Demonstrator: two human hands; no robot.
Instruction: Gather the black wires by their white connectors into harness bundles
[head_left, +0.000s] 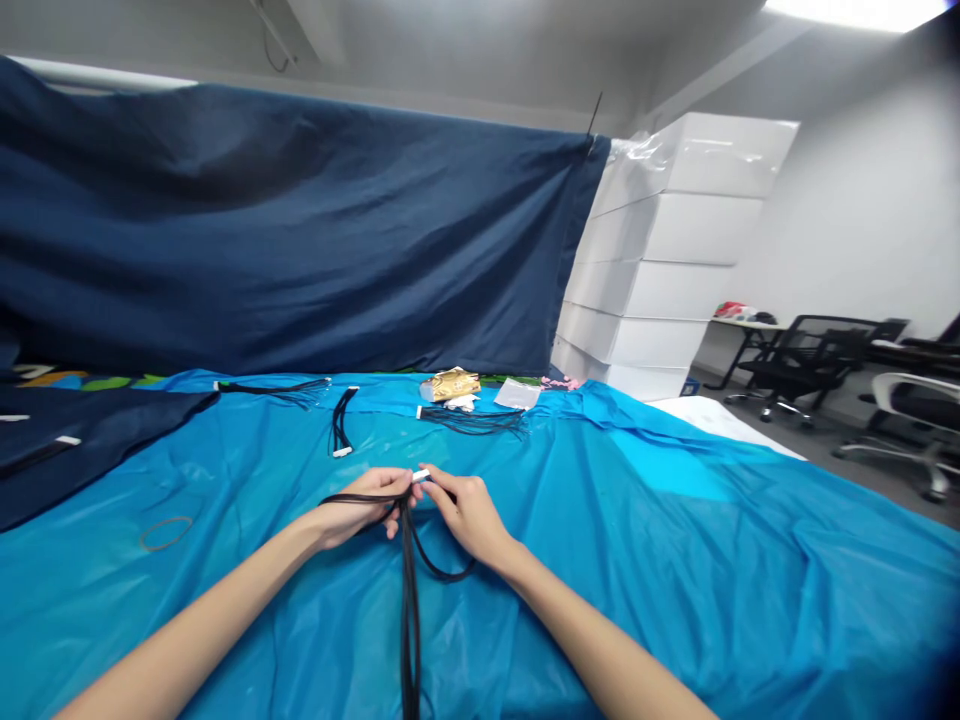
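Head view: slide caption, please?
Left hand holds black cables while right hand holds a white connector over a blue sheet.

The held connector [421,476] looks plastic, the sheet [712,580] glossy, the curtain [337,240] matt cloth.

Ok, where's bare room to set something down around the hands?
Widest: the wrinkled blue plastic sheet right of the right forearm. Smaller: between the thin orange loop and left hand. Crowded: the far strip, with white-ended black cable bundles and the crumpled gold foil packet.
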